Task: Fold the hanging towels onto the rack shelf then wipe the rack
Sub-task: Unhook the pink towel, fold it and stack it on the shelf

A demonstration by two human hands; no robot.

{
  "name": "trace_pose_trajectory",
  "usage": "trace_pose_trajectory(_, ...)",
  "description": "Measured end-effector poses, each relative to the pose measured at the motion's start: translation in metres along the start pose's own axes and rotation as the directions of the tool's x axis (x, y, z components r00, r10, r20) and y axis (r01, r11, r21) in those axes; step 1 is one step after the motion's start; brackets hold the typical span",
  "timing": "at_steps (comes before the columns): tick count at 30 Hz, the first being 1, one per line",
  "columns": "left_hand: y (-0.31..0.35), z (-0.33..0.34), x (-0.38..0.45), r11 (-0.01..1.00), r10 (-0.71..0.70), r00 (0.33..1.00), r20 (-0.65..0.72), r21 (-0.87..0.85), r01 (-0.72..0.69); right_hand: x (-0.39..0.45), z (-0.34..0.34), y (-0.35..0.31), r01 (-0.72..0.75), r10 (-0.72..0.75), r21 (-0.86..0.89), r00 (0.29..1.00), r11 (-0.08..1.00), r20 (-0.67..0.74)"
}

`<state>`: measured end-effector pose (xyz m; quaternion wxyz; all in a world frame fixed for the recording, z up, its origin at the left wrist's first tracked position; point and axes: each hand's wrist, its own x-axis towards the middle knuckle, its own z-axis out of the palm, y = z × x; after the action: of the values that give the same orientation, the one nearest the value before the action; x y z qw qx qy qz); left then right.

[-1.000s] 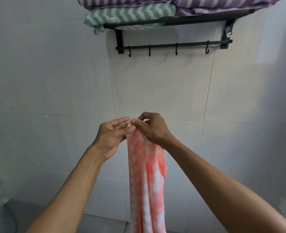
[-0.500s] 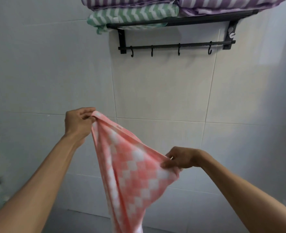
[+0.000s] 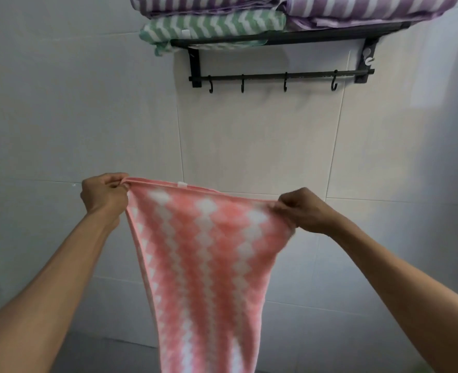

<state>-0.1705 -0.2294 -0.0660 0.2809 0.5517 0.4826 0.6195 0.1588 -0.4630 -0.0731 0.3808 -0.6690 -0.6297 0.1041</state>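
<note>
Fingers of our left hand and right hand are pinching the pink towel's top corners, stretching it below the rack.

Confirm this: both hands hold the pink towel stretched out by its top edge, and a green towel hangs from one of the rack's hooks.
Not quite. The head view shows the hooks bare; the green towel lies folded on the rack shelf. The left hand and right hand do hold the pink towel stretched out.

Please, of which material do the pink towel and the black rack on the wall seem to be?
Pink towel: soft woven cloth, probably microfibre or cotton; it drapes limply and looks fuzzy. Black rack: likely metal with matte black coating; its bars and hooks are thin and rigid.
</note>
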Motion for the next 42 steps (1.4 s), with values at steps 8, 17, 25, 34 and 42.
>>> trace_pose_trajectory(8,0.006,0.002,0.002,0.999,0.046,0.999,0.015,0.009,-0.046,0.019,-0.038,-0.009,0.017,0.113,-0.699,0.984,0.715,0.139)
trace_pose_trajectory(17,0.017,0.010,0.014,0.986,0.107,0.994,0.032,-0.130,-0.102,0.032,-0.055,-0.023,-0.165,0.146,-0.026,0.927,0.986,-0.345)
trace_pose_trajectory(25,0.007,0.025,0.011,0.988,0.079,0.993,0.091,-0.138,-0.066,0.017,-0.053,-0.013,-0.148,0.303,0.363,0.855,0.920,-0.421)
trace_pose_trajectory(34,0.023,0.046,0.010,0.977,0.109,0.987,0.114,-0.195,-0.086,-0.006,-0.074,-0.017,-0.098,0.262,0.578,0.942,0.810,-0.208)
trace_pose_trajectory(42,0.004,0.065,-0.004,0.994,0.102,0.968,0.229,-0.051,-0.092,-0.015,-0.073,-0.008,-0.179,0.267,0.295,0.919,0.938,-0.291)
